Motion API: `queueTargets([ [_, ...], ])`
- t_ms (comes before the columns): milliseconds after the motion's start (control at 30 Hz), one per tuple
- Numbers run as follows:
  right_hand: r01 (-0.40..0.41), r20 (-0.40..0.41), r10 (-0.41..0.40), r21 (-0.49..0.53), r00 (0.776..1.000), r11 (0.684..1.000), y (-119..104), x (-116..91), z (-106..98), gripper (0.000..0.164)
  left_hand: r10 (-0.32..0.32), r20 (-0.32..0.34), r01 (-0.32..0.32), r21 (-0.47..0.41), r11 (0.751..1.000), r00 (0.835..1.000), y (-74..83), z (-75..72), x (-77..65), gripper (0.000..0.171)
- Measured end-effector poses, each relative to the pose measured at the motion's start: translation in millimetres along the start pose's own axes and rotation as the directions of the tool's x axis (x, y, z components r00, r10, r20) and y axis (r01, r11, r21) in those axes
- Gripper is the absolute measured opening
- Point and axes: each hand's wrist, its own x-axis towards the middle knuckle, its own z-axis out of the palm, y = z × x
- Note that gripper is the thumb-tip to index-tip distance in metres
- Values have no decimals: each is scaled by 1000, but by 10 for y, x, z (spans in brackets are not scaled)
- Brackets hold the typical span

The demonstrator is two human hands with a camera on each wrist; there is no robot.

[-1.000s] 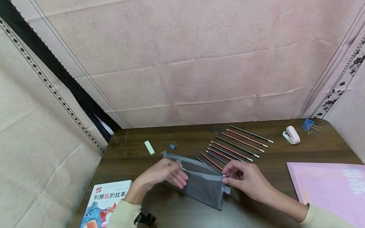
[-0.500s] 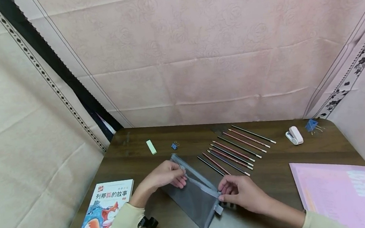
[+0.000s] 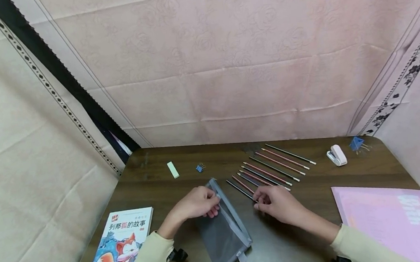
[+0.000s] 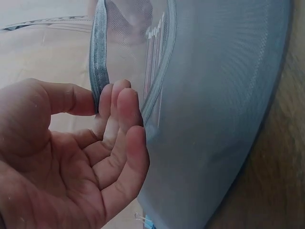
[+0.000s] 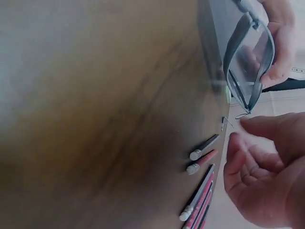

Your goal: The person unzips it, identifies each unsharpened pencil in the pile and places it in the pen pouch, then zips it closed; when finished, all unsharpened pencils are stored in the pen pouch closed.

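A grey mesh zip pouch [image 3: 221, 240] hangs tilted from my left hand [image 3: 198, 202]. The left thumb and index finger pinch one edge of its mouth, as the left wrist view shows, and the other fingers lie loosely bent against the mesh. The mouth gapes in the right wrist view. My right hand [image 3: 279, 202] hovers by the near ends of several pencils [image 3: 270, 158], dark and red, laid in a slanted row. Its thumb and fingers are apart with nothing between them. Nearest to its fingertips is a black pencil [image 5: 205, 147] with a pale eraser end.
A picture book [image 3: 118, 247] lies at the left and a pink folder [image 3: 388, 219] at the right. Toward the back sit a pale green eraser-like block [image 3: 173, 169], a small blue binder clip [image 3: 200, 168], a white stapler [image 3: 336, 155] and a blue clip holder [image 3: 356, 143].
The pouch has swung from slanting rightward to hanging steeply toward me. My right hand has let go of its corner and moved up to the pencils. The left hand keeps its pinch.
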Motion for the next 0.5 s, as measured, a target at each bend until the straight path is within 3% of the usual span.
queueTargets([
  [200, 28, -68, -41, -182, 997, 983, -17, 142, 85, 19, 18, 31, -17, -30, 999, 999, -5, 27, 30, 33],
  [500, 9, -55, -22, -230, 998, 973, 18, 238, 138, 18, 42, 35, -40, -72, 997, 998, -46, 38, 51, 33],
])
